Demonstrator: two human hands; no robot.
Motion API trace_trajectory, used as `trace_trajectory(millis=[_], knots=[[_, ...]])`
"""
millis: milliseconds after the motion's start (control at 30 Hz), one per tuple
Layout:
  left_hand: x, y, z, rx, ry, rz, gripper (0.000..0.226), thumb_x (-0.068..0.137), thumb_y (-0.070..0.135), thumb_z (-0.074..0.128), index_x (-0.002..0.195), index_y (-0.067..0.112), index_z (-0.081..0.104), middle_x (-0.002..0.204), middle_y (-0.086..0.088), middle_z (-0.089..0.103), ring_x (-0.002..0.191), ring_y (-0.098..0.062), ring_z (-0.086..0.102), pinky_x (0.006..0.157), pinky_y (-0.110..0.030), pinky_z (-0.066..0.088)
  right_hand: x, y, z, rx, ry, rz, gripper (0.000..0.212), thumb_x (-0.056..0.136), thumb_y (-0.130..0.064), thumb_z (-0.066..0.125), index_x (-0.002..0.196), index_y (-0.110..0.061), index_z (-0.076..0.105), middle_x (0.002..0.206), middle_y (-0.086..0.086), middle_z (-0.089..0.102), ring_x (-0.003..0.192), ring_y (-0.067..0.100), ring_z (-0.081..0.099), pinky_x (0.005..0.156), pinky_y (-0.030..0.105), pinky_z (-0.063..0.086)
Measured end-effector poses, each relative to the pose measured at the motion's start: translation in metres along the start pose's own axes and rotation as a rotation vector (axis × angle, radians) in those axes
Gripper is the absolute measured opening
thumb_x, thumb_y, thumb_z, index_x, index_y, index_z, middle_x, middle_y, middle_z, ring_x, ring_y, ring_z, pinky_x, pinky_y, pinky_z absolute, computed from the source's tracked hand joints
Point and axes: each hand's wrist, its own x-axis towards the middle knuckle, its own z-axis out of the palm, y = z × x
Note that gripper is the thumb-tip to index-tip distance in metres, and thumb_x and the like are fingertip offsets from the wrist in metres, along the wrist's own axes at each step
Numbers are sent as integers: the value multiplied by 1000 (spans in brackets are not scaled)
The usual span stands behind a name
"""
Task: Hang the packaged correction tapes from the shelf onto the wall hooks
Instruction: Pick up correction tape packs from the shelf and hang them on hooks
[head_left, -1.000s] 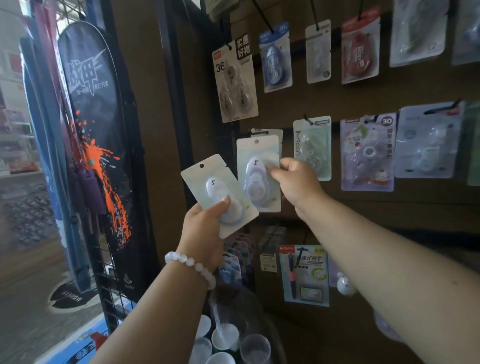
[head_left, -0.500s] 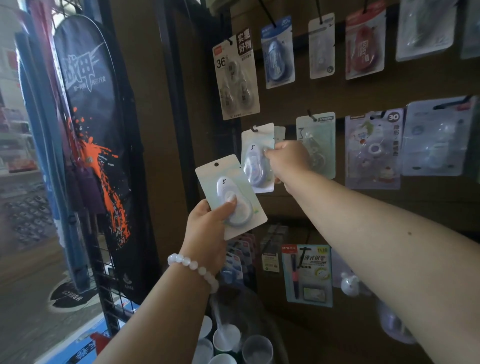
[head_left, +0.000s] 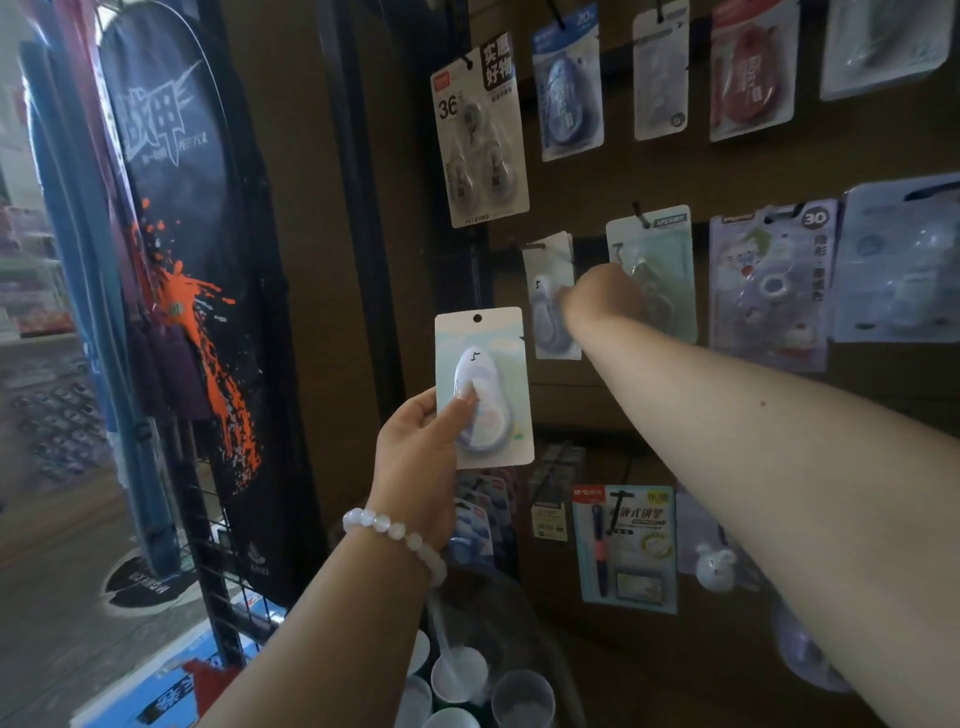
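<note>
Correction tape in its pale blister card (head_left: 551, 296) hangs upright on the black wall hook (head_left: 524, 248), pinched by the right hand (head_left: 597, 301), while the left hand (head_left: 421, 447) grips a second pale carded correction tape (head_left: 485, 384) upright, below-left of that hook.

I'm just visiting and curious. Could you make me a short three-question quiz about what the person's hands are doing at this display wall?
1. True or false: the left hand holds a pack that is not on any hook.
2. The right hand is at a second pack on the wall. What hangs just to that pack's right? A) green pack B) red pack C) pen pack
3. What is worn on the left wrist?

Key: 1 true; 2 A; 3 a bead bracelet.
</note>
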Motion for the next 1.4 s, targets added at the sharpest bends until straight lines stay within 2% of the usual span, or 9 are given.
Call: trace_trajectory(millis=[133, 267, 367, 500, 633, 833, 1033, 1167, 1400], knots=[[-1, 4, -1, -20, 12, 5, 48, 74, 41, 75, 114, 15, 70, 115, -14, 72, 106, -34, 70, 90, -55, 57, -43, 15, -6, 341, 26, -96, 39, 91, -42, 55, 116, -13, 48, 94, -2, 57, 93, 22, 61, 72, 33, 49], [-2, 10, 4, -23, 34, 41, 42, 78, 41, 74, 113, 17, 71, 113, -13, 73, 105, -33, 70, 89, -55, 57, -101, 28, -20, 643, -412, -185, 44, 91, -48, 53, 100, -6, 62, 75, -1, 57, 66, 13, 55, 56, 23, 39], [-4, 14, 10, -2, 47, 75, 66, 61, 54, 79, 115, 18, 70, 116, -11, 72, 108, -31, 69, 92, -54, 56, -122, 32, -24, 685, -553, -269, 18, 87, -27, 65, 97, -12, 68, 89, 0, 71, 79, 14, 67, 60, 20, 54], [-4, 15, 14, 0, 69, 69, 49, 81, 47, 71, 122, 20, 65, 119, -8, 71, 109, -28, 68, 90, -49, 57, -114, 23, -27, 650, -412, -265, 21, 85, -25, 68, 94, -5, 70, 95, 13, 72, 90, 27, 68, 83, 44, 55], [-3, 17, 15, -5, 122, 22, 34, 94, 38, 61, 122, 19, 61, 117, 0, 67, 106, -15, 64, 77, -30, 54, -95, 10, -35, 628, -342, -288, 11, 87, -27, 66, 85, -17, 67, 80, -9, 67, 73, 5, 63, 73, 32, 57], [-7, 17, 14, -47, 117, -9, 24, 94, 33, 61, 114, 20, 61, 113, -3, 65, 100, -15, 64, 82, -33, 57, -82, 7, -31, 556, -256, -214, 27, 86, -31, 66, 88, -5, 70, 97, 12, 71, 93, 28, 66, 81, 48, 55], [-10, 15, 13, -79, 111, -10, 23, 94, 32, 61, 113, 19, 61, 108, -2, 66, 96, -15, 65, 75, -31, 55, -75, 11, -24, 534, -243, -183, 24, 86, -32, 66, 66, -21, 61, 79, -3, 65, 67, 9, 58, 65, 32, 51], [-11, 12, 12, -87, 114, -30, 21, 95, 30, 61, 113, 19, 62, 108, -4, 67, 95, -16, 65, 73, -30, 55, -62, 6, -16, 461, -186, -127, 34, 83, -36, 67, 87, -2, 68, 95, 12, 69, 84, 29, 67, 71, 39, 55], [-9, 2, 9, -114, 107, -69, 14, 95, 26, 60, 106, 18, 63, 95, -5, 68, 86, -17, 67, 70, -30, 54, -27, 8, 2, 310, -177, -3, 40, 80, -46, 66, 104, -15, 57, 82, -2, 57, 78, 20, 63, 80, 36, 58]])
